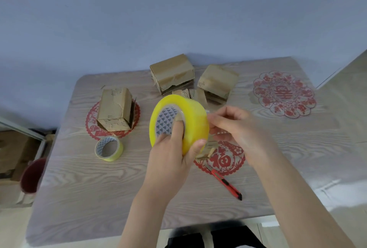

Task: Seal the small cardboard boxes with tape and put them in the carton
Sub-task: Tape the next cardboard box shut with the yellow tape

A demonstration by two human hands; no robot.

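So, the yellow tape roll is gripped above the surface by the left hand, with the loose end apparently pinched by the right hand's fingers. The small boxes are parked farther back; a strip likely needs pulling out next.

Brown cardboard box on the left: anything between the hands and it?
Nothing visible blocks the brown cardboard box. A small yellow tape roll lies in front of it, beside the reach line. The left hand grips the large yellow tape roll; the right hand pinches at its rim.
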